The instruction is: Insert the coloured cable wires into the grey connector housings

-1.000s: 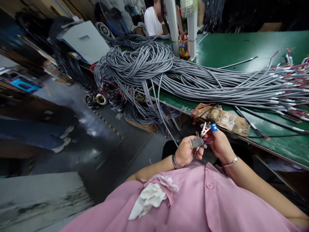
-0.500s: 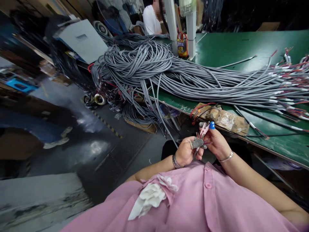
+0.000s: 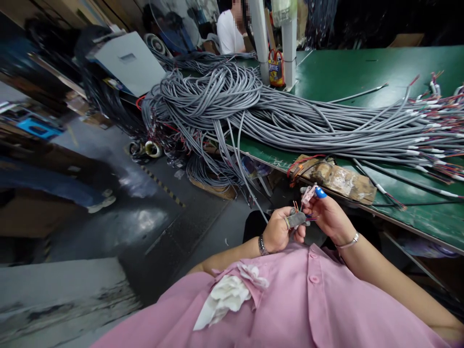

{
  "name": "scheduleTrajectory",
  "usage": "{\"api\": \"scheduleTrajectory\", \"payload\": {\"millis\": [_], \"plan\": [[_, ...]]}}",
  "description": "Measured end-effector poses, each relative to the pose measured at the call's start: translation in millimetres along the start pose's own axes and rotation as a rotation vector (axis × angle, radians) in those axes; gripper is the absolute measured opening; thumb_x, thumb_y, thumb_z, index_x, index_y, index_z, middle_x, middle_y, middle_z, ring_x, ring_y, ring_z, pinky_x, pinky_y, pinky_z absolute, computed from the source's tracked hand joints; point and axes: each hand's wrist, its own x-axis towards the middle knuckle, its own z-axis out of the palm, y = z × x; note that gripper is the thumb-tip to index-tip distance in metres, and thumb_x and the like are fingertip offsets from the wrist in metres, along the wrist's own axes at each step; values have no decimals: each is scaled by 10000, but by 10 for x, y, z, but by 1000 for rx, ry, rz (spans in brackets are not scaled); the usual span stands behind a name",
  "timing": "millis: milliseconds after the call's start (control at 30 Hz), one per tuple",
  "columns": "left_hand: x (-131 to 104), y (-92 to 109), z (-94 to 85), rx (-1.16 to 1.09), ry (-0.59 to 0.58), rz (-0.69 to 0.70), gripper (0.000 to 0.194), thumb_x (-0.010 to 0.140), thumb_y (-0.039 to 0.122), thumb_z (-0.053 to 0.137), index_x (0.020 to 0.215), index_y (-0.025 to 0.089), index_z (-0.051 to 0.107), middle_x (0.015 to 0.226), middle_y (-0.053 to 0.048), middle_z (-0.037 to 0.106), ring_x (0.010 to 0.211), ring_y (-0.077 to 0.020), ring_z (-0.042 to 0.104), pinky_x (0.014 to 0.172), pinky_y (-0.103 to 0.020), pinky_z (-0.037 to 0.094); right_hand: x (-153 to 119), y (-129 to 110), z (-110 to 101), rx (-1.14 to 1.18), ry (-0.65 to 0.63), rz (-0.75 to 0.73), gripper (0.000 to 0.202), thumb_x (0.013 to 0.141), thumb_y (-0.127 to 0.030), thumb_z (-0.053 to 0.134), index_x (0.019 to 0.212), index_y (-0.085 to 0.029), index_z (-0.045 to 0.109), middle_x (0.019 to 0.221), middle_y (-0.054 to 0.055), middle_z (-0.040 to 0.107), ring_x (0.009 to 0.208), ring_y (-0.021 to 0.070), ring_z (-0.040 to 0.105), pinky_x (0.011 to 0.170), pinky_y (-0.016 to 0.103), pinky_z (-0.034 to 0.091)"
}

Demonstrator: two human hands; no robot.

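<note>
Grey cable fills most of the head view: a thick heap of grey cables [image 3: 253,111] sprawls over the green table [image 3: 362,72], and several strands spill off its near edge toward the floor. At the right the cables end in stripped tails of coloured wires [image 3: 440,125], red, white and blue among them.

Low in the picture, just in front of a pink shirt [image 3: 290,309], the two hands meet close to the table edge. The left hand [image 3: 277,232] is curled tight around the grey cable end [image 3: 296,218], from which a few thin coloured strands fan upward. The right hand [image 3: 328,215] touches it from the other side, fingers pinched on a small pinkish piece [image 3: 308,194] above the strands; it may be a connector or a tag, but it is too small to tell. A blue cap [image 3: 321,192] covers one fingertip of that hand. Both wrists wear bracelets.

Beside the hands, on the table edge, lies a worn brown pad [image 3: 337,179] with red wire looped on it. Further back a yellow and red bag [image 3: 276,67] stands against a white post [image 3: 289,43]; its lettering is too blurred to read. Behind it sits another person in a white top [image 3: 228,34].
</note>
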Motion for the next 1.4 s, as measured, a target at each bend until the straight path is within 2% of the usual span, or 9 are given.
{"api": "scheduleTrajectory", "payload": {"millis": [133, 200, 333, 400, 667, 967, 1133, 1300, 1400], "plan": [[24, -2, 5, 10, 18, 53, 372, 669, 468, 716, 662, 136, 548, 501, -9, 593, 357, -112, 517, 367, -214, 378, -12, 20, -25, -93, -5, -51, 341, 820, -529, 603, 812, -193, 661, 707, 21, 619, 591, 124, 522, 539, 250, 433], [34, -13, -20, 56, 33, 75, 359, 699, 462, 698, 669, 135, 553, 520, -14, 604, 375, -113, 531, 379, -213, 385, -35, 11, -47, -157, -34, -19, 358, 800, -538, 624, 810, -182, 659, 707, 27, 619, 594, 127, 531, 534, 250, 433], [22, -36, -74, 219, 40, 82, 351, 742, 455, 673, 670, 124, 581, 548, -27, 619, 421, -111, 558, 427, -213, 437, -102, -44, -92, -281, -115, 124, 266, 730, -405, 747, 783, -164, 646, 668, 8, 605, 565, 107, 533, 523, 227, 429], [8, -45, -86, 294, 33, 85, 360, 744, 462, 674, 663, 120, 592, 554, -30, 618, 443, -108, 566, 455, -213, 459, -123, -66, -108, -338, -131, 139, 232, 722, -348, 764, 791, -164, 640, 677, 2, 612, 568, 101, 537, 528, 217, 430], [5, -81, -95, 378, 23, 109, 361, 754, 471, 660, 668, 123, 609, 555, -29, 609, 461, -102, 563, 467, -205, 458, -152, -38, -81, -532, -95, 10, 193, 703, -301, 772, 776, -164, 656, 683, -4, 633, 580, 101, 532, 552, 227, 412], [74, -124, -167, 215, 0, 49, 370, 746, 478, 656, 671, 123, 582, 542, -32, 617, 417, -121, 559, 429, -223, 424, -150, 27, -131, -299, -123, 39, 120, 717, -237, 736, 779, -186, 647, 696, -3, 654, 612, 131, 586, 627, 279, 446], [119, -164, -200, 124, 0, 32, 365, 723, 473, 672, 720, 118, 590, 517, -19, 603, 377, -110, 525, 396, -212, 381, -137, 123, -107, -217, -78, 38, 106, 693, -199, 734, 725, -182, 635, 657, -10, 631, 592, 122, 564, 607, 269, 447], [52, -124, -178, 166, -120, -28, 347, 722, 434, 691, 659, 108, 589, 522, -31, 609, 390, -110, 537, 399, -209, 407, -37, 167, -196, -14, 108, 93, 92, 705, -203, 690, 669, -192, 606, 570, -25, 553, 509, 103, 481, 496, 238, 419], [3, -100, -183, 241, -145, -35, 358, 713, 437, 706, 641, 104, 595, 537, -40, 617, 418, -110, 555, 425, -210, 438, -2, 78, -309, 98, 198, 87, 75, 715, -209, 686, 688, -191, 618, 597, -34, 535, 533, 86, 477, 524, 214, 449]]}}
